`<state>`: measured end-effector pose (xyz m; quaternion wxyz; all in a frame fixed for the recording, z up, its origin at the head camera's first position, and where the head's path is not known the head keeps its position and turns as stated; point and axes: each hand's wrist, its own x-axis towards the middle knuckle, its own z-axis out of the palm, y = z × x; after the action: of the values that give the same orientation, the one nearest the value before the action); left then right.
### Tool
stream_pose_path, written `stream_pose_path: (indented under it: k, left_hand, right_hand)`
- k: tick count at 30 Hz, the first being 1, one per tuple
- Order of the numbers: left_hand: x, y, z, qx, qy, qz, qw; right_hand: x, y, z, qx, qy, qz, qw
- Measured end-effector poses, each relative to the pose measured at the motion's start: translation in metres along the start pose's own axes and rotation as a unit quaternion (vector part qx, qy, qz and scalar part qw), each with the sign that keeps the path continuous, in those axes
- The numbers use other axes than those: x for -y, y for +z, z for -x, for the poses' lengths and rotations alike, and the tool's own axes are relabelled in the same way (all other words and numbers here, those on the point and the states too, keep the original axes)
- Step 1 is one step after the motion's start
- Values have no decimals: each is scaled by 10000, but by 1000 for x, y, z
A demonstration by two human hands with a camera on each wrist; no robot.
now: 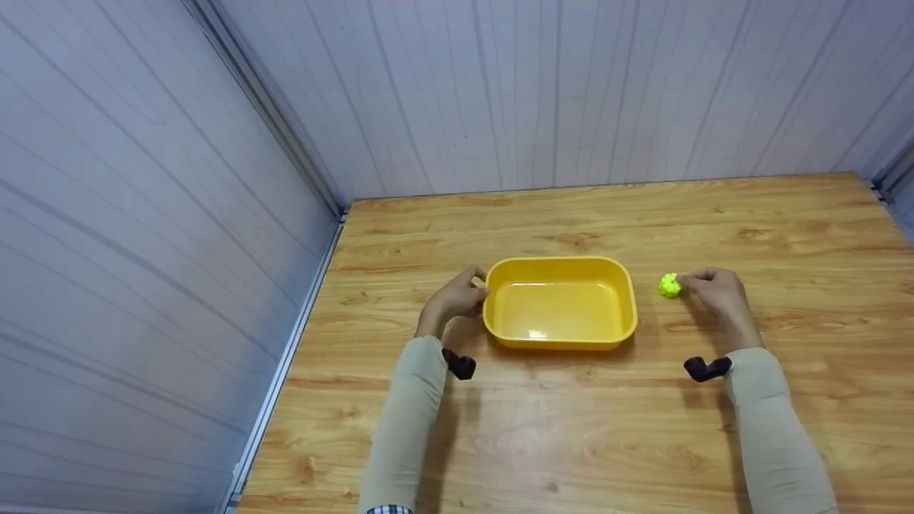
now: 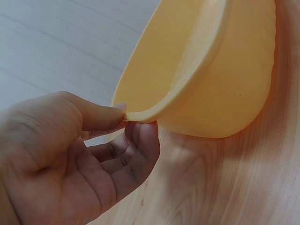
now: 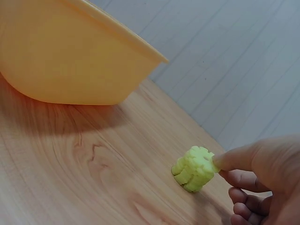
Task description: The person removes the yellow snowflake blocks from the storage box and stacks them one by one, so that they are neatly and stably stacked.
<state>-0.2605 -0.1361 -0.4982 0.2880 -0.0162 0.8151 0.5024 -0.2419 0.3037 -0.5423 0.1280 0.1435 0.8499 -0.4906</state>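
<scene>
A yellow plastic basin point(image 1: 560, 341), rectangular with rounded corners, stands on the wooden table with nothing inside it. At its left end my left hand point(image 1: 457, 298) pinches the rim; in the left wrist view the thumb point(image 2: 105, 117) lies over the edge and the curled fingers point(image 2: 136, 159) are beneath. Right of the basin is a small neon yellow-green knobbly piece point(image 1: 670, 285), bumpy and roughly cylindrical point(image 3: 194, 168) in the right wrist view. My right hand point(image 1: 717, 291) pinches its right side between thumb and forefinger. Whether the piece touches the table is hard to tell.
The wood-grain table point(image 1: 557, 442) spreads around both arms. A pale panelled wall point(image 1: 557, 93) rises behind it, and another wall point(image 1: 143, 250) runs along the left edge. Dark wrist mounts point(image 1: 707, 369) stick out from the sleeves.
</scene>
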Motion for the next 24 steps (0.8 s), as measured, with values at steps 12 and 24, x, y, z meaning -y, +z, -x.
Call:
stream_pose_path:
  k: [12, 24]
  left_hand:
    - [-1, 1, 1, -18, -43, 107, 9999]
    - [-4, -1, 2, -57, -90, -110, 9999]
  right_hand:
    - [-1, -3, -2, -28, -53, -23, 10000]
    - [-3, -4, 1, -153, -123, 166, 9997]
